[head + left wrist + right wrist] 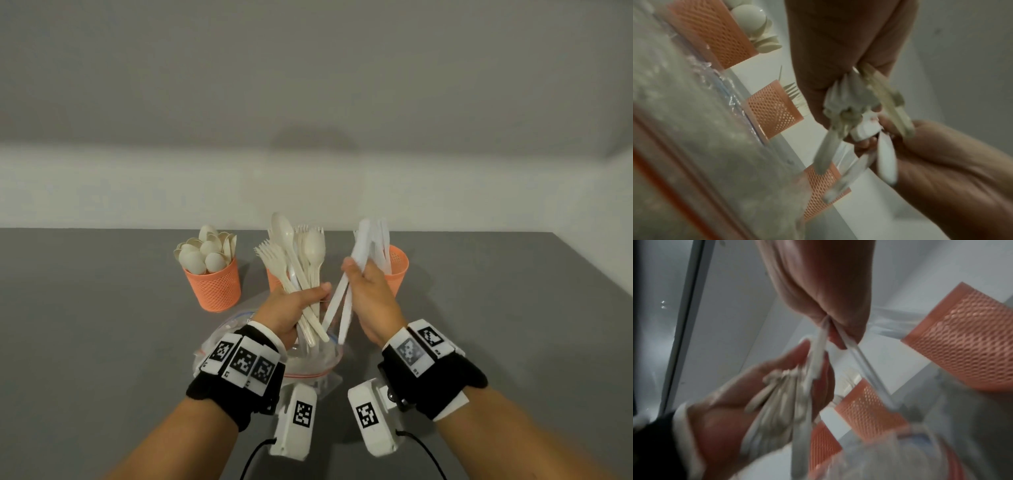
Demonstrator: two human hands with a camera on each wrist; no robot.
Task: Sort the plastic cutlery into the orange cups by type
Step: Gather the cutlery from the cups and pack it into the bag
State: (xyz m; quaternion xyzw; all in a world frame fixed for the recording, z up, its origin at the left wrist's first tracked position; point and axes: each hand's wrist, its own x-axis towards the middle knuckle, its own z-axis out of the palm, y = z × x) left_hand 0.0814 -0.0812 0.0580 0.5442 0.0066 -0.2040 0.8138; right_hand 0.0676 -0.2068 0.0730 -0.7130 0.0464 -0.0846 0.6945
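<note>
My left hand [297, 310] grips a mixed bundle of cream cutlery [301, 263], spoons and forks fanning upward. Beside it, my right hand [368, 289] holds a few white knives [358, 260] pulled apart from the bundle, blades up. Three orange mesh cups stand behind the hands: the left cup [215, 286] is full of spoons [205, 251], the middle cup [274, 279] is mostly hidden by the bundle, and the right cup [397, 269] has knives in it. In the left wrist view the handle ends [849, 113] stick out below my fist. The right wrist view shows the knife handles [823, 344] pinched.
A clear zip bag [308, 363] lies on the grey table [102, 308] right under my hands, close to the front. A pale wall runs along the table's far edge. Open table surface lies left and right of the cups.
</note>
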